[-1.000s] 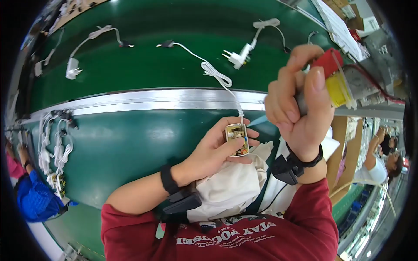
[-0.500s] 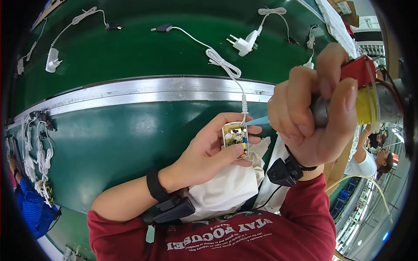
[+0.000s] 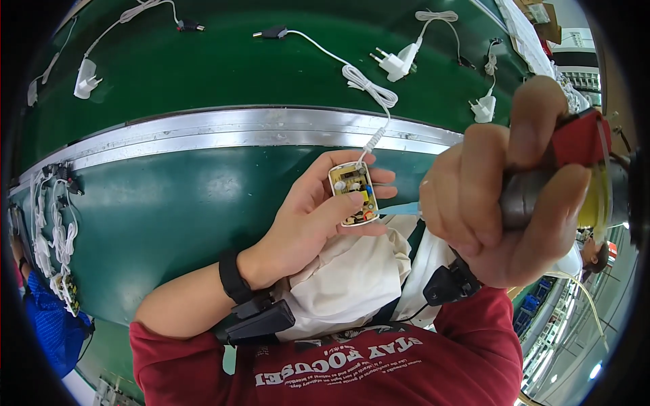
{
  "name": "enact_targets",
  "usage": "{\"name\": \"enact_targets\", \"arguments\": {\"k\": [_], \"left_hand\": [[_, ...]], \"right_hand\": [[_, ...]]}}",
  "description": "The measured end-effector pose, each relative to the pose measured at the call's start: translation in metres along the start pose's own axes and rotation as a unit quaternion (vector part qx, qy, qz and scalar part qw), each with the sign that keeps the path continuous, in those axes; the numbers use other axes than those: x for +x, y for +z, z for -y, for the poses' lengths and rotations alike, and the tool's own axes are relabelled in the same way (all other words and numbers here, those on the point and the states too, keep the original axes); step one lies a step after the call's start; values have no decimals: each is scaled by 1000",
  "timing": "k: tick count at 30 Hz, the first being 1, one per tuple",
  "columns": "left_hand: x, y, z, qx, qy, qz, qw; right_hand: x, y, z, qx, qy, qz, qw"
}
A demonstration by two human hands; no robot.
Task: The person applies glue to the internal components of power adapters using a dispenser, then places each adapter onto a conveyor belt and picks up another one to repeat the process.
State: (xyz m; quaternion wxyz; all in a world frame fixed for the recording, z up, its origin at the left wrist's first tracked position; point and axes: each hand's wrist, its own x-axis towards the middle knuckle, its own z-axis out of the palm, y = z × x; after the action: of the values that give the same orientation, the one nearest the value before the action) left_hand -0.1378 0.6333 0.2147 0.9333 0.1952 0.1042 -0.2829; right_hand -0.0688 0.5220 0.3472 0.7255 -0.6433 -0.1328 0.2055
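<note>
My left hand (image 3: pixel 298 220) is closed on an opened white plug adapter (image 3: pixel 349 177), its thumb across the exposed circuit board and its fingers behind the shell. A white cable (image 3: pixel 372 140) leaves the adapter's far end and runs up over the metal rail. In my right hand (image 3: pixel 470 186) is a grey cylindrical dispensing gun (image 3: pixel 525 197) with a red and a yellow part. Its tapered blue nozzle (image 3: pixel 399 210) reaches to the adapter's lower right edge. I cannot tell whether the tip touches the shell.
Beyond the metal rail (image 3: pixel 223 128), several white adapters, one of them a white plug adapter (image 3: pixel 399 62), lie with bundled cables on a green surface. More cabled adapters (image 3: pixel 61 240) are at the left. A white cloth (image 3: pixel 345 274) lies below my hands. People are at both sides.
The blue nozzle has gone from the adapter's cable end to its lower right edge. My left hand has shifted left and tilted the adapter. My right hand has moved right and lower.
</note>
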Motion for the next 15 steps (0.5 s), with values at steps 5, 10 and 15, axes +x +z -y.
{"name": "enact_targets", "arguments": {"k": [5,10,15], "left_hand": [[3,-2,0,-20,17,1,1000],[4,-4,0,-22,13,-2,1000],[5,-8,1,-33,21,-2,999]], "right_hand": [[2,-4,-3,7,17,27,999],[5,-6,-8,21,15,25,999],[6,-9,-13,15,-1,54,998]]}}
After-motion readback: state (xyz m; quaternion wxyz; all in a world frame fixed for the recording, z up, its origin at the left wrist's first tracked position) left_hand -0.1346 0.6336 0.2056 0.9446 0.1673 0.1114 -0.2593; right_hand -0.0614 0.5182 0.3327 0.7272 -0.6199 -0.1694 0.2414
